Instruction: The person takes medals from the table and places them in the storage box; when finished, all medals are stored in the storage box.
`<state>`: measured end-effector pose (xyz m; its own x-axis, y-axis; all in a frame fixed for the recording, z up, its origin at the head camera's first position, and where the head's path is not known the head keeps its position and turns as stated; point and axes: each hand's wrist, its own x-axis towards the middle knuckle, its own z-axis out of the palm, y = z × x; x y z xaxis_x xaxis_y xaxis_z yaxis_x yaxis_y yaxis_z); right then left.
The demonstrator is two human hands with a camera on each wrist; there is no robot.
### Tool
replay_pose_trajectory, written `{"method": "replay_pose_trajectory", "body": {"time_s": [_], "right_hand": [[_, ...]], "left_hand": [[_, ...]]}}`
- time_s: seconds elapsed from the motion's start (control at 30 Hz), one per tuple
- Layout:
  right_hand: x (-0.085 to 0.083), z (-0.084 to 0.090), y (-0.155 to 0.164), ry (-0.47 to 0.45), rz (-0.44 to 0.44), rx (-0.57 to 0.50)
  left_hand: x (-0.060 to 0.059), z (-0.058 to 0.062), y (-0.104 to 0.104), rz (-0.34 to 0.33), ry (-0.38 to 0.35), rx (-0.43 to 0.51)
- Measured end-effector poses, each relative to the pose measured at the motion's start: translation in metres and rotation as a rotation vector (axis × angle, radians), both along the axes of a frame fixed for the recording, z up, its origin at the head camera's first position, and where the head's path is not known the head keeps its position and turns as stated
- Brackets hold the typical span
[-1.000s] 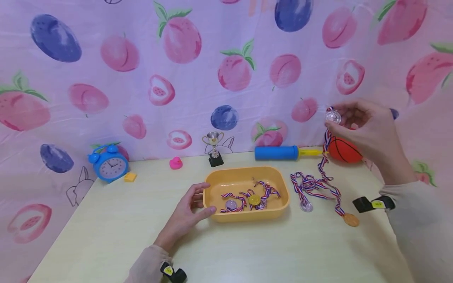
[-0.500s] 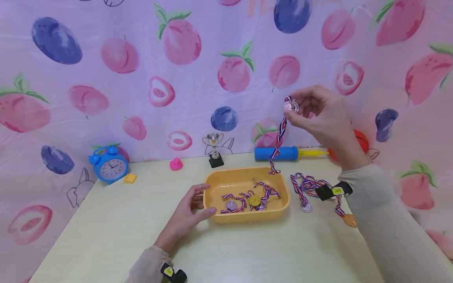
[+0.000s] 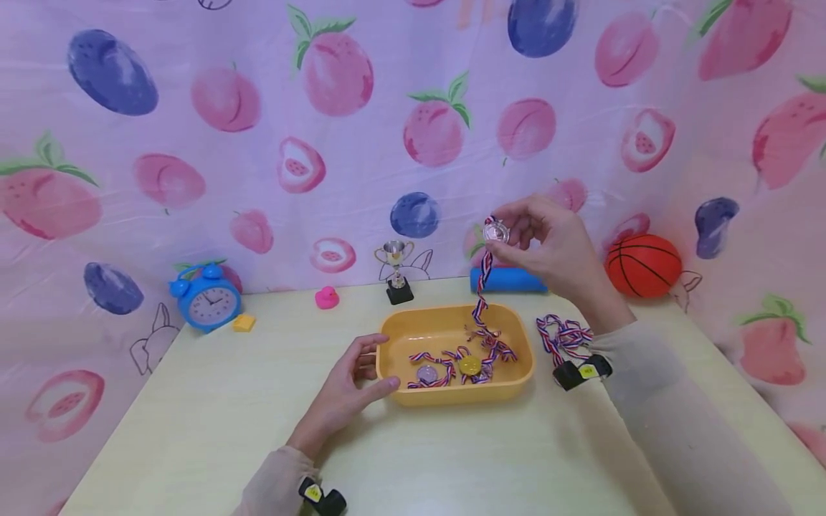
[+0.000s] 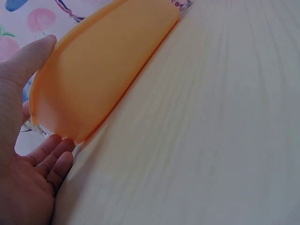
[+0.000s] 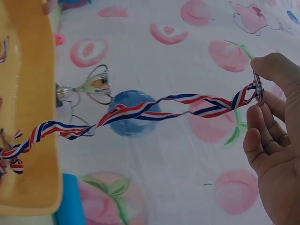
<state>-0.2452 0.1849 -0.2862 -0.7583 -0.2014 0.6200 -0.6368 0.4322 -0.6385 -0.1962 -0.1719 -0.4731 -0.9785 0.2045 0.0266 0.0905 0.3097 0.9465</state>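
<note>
My right hand (image 3: pixel 551 247) pinches a silver medal (image 3: pixel 496 231) between thumb and fingers, above the back right of a yellow plastic tray (image 3: pixel 461 395). From the medal a red, white and blue ribbon (image 3: pixel 482 279) hangs twisted, and in the right wrist view its lower end reaches into the tray. My left hand (image 3: pixel 351 387) holds the tray's left end, thumb at the front corner and fingers curled along the side. Inside the tray lie a gold medal (image 3: pixel 470 365) and a silver-coloured medal (image 3: pixel 427 373) with tangled ribbons.
More striped ribbon (image 3: pixel 564 337) lies right of the tray, partly behind my right wrist. Along the back stand a blue alarm clock (image 3: pixel 209 304), a yellow block (image 3: pixel 244 322), a pink duck (image 3: pixel 327 297), a small trophy (image 3: pixel 397 269), a blue cylinder (image 3: pixel 510 279) and a basketball (image 3: pixel 644 265).
My right hand has carried the silver medal leftward from above the right side to over the tray, then lowered it, so its ribbon enters the tray. My left hand stays on the tray.
</note>
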Motion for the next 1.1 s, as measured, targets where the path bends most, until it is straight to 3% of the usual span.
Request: {"method": "replay_pose_trajectory", "body": {"time_s": [0.3,0.53,1.1], "right_hand": [[0.004,-0.050,0.002,-0.118,0.016,0.057],[0.012,-0.082,0.007,-0.153,0.011,0.144],[0.021,-0.100,0.029,-0.224,-0.054,0.143]], "left_hand": [[0.000,0.002,0.001,-0.002,0.004,-0.010],[-0.001,0.001,0.003,-0.010,0.007,-0.013],[0.000,-0.001,0.000,0.006,-0.003,-0.012]]}}
